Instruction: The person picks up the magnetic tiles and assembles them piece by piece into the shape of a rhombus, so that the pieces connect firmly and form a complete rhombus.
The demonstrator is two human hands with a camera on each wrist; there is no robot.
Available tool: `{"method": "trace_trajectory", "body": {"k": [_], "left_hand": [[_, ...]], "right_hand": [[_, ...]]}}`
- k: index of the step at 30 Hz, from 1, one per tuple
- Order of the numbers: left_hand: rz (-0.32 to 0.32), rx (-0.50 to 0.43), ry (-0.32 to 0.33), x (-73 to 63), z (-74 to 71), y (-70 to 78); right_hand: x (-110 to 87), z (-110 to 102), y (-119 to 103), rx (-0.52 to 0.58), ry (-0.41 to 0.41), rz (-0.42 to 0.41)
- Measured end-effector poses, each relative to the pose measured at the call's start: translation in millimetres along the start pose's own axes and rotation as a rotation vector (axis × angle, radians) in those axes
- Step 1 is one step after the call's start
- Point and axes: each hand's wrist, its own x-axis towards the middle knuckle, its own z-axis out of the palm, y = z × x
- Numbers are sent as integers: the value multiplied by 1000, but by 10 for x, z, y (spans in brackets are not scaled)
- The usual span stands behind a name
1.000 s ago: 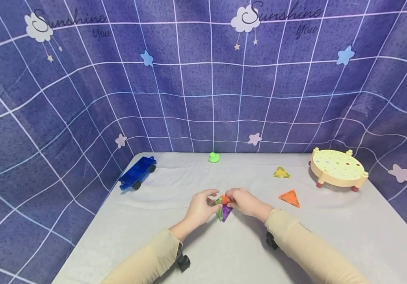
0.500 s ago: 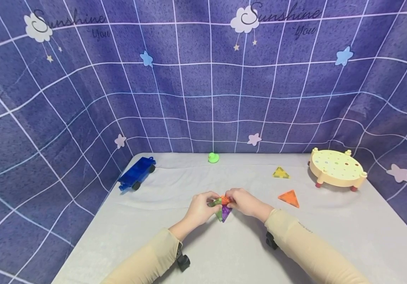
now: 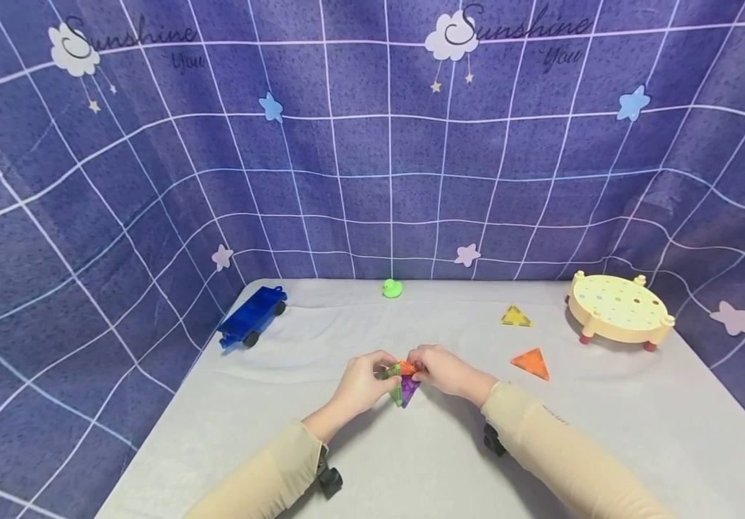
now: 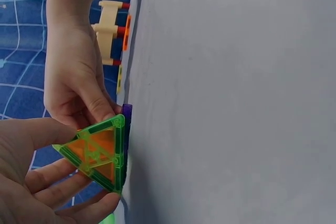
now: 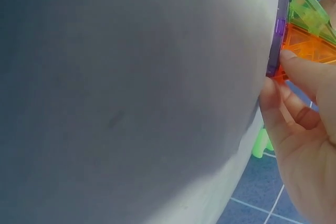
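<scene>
In the head view, both hands meet around a small cluster of translucent triangular magnetic tiles at the middle of the table. My left hand (image 3: 360, 380) holds a green tile (image 4: 120, 153) by its edges, thumb near one corner and fingers at the far side. A purple tile (image 5: 280, 30) lies low against the table, its edge along the green and orange ones. My right hand (image 3: 448, 370) pinches an orange tile (image 5: 307, 40) that leans up beside the green one, thumb close to the purple edge. Fingers partly hide how the tiles join.
A loose orange triangle (image 3: 531, 362) and a yellow triangle (image 3: 516, 316) lie to the right. Behind them stands a cream round toy table (image 3: 617, 306). A green duck (image 3: 392, 288) sits at the back, a blue toy wagon (image 3: 252, 317) at the back left.
My left fingers have drawn in around the green tile. Both hands and the tile cluster have shifted slightly left; the other toys stay where they were.
</scene>
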Motion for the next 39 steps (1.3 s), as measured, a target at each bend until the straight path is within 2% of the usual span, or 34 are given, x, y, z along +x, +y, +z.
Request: {"method": "trace_trajectory", "body": {"k": [9,15,25,33,39], "left_hand": [[11,-24,-22,48,63,17],[14,-26,-14,69,93,17],[1,-38,25,24,9,-40],[-25,-44,31,-29,-64,-75],[-21,-39,41,-43,-64,-86]], "right_hand": [[-71,-50,64,12,-2,13],[-128,-115,89,16,-5,39],[-172,-271,196,19,-9,65],[-249,-523,412,-38,54,148],[-361,-718,610,-127,136,227]]}}
